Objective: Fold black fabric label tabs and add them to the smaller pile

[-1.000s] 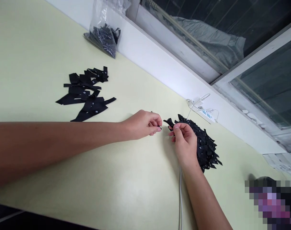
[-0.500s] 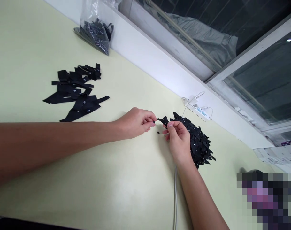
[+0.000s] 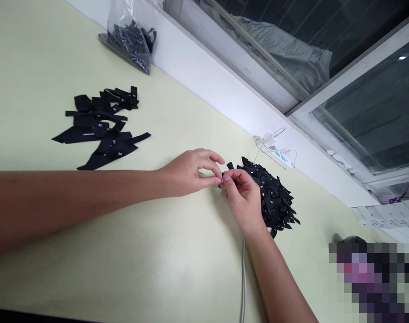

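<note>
My right hand (image 3: 242, 197) pinches a small black fabric strip (image 3: 234, 181) between thumb and forefinger, beside a heap of black fabric strips (image 3: 276, 197) with small white marks. Touching the right fingertips, my left hand (image 3: 195, 171) has its thumb and a finger closed at the end of the same strip, while another finger stretches out above. Most of the strip is hidden by the fingers. To the left, a looser spread of longer black fabric pieces (image 3: 101, 128), some with white letters, lies flat on the table (image 3: 140, 269).
A clear plastic bag (image 3: 130, 45) of black pieces rests against the white ledge at the back. A power strip (image 3: 278, 154) with plugs and cords lies behind the heap. A grey cable (image 3: 244, 282) runs under my right forearm. Blurred purple and dark items are at the lower right.
My left hand has shifted slightly right, so its fingertips now meet those of my right hand, and its upper fingers have spread. The strip's free end has dropped between the hands.
</note>
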Tool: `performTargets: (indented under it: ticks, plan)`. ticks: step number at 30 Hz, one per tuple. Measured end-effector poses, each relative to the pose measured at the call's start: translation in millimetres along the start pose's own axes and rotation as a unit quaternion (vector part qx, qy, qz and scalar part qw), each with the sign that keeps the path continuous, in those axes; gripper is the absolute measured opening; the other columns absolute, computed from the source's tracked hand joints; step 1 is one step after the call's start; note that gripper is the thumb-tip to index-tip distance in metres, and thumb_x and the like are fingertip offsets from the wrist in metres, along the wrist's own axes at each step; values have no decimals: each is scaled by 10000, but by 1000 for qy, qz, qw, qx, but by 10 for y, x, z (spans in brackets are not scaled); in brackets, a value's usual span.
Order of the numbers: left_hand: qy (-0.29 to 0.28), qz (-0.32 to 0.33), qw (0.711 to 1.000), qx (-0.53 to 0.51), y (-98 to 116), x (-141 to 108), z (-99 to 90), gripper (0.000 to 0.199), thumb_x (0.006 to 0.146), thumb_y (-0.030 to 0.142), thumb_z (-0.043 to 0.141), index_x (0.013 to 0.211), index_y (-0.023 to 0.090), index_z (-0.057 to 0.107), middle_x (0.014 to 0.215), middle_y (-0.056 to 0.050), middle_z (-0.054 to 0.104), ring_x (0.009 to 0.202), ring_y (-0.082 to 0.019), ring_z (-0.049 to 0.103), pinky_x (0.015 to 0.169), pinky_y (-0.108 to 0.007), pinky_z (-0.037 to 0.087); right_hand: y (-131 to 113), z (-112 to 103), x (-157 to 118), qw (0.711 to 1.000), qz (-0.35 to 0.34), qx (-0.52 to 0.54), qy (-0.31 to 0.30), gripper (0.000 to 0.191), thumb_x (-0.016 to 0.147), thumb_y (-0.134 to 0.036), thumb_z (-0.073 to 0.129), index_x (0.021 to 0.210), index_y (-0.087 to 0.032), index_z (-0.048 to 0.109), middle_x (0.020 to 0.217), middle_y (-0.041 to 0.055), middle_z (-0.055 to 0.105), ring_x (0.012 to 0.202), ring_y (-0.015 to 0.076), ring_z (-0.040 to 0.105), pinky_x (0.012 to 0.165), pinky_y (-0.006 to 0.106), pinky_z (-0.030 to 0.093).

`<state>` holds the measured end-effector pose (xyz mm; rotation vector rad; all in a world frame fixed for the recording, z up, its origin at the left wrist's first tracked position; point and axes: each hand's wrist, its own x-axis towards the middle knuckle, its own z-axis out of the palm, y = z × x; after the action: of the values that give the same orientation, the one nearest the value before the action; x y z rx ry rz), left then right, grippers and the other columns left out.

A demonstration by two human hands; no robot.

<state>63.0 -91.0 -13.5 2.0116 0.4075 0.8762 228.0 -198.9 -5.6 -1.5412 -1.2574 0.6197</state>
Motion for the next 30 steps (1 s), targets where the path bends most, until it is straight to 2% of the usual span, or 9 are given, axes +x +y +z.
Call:
performTargets:
  ticks: [3, 8, 14, 18, 25, 30]
  plan:
    - [-24, 10, 999, -21, 52, 8, -9, 140, 894, 230, 652, 922, 230, 790, 1073, -20, 747, 945, -148, 684, 757, -238, 562, -16, 1, 2, 1000, 4, 20, -21, 174, 928, -386, 669, 934, -213, 683, 853, 17, 675, 750, 150, 587, 671, 295, 457]
    - [-1, -28, 1000, -9, 111, 19, -20, 130, 868, 214, 639, 859, 210, 769, 920, -13, 756, 890, -156, 681, 721, -240, 528, -51, 9, 18, 997, 28, 57, -37, 192, 902, -412, 693, 906, -220, 676, 852, 13, 674, 761, 155, 624, 681, 296, 483]
    - [10, -84, 996, -10, 82, 14, -2, 117, 834, 232, 647, 862, 198, 756, 892, -17, 760, 841, -164, 686, 621, -240, 485, -52, 2, 21, 997, 32, 59, -39, 193, 876, -399, 725, 916, -218, 667, 846, 10, 668, 746, 148, 612, 684, 295, 493]
    - [11, -99, 995, -17, 76, 15, -7, 78, 827, 246, 674, 853, 194, 726, 828, 0, 743, 781, -150, 674, 629, -244, 484, -34, -3, 18, 997, 28, 62, -46, 157, 897, -363, 708, 926, -216, 663, 842, 4, 659, 751, 142, 607, 689, 290, 482]
    - [8, -84, 996, -33, 70, 26, -10, 53, 833, 224, 684, 874, 192, 694, 820, 20, 728, 762, -126, 666, 687, -233, 501, -6, -9, 10, 998, 12, 35, -51, 170, 904, -386, 699, 933, -223, 662, 853, 8, 651, 759, 153, 592, 671, 292, 470]
    - [-13, -63, 998, 4, 17, 36, -6, 118, 867, 244, 647, 930, 211, 741, 887, 7, 740, 812, -140, 656, 677, -244, 471, 5, -18, 14, 998, 10, 22, -55, 190, 907, -412, 691, 945, -228, 661, 854, 7, 651, 736, 152, 572, 663, 293, 463]
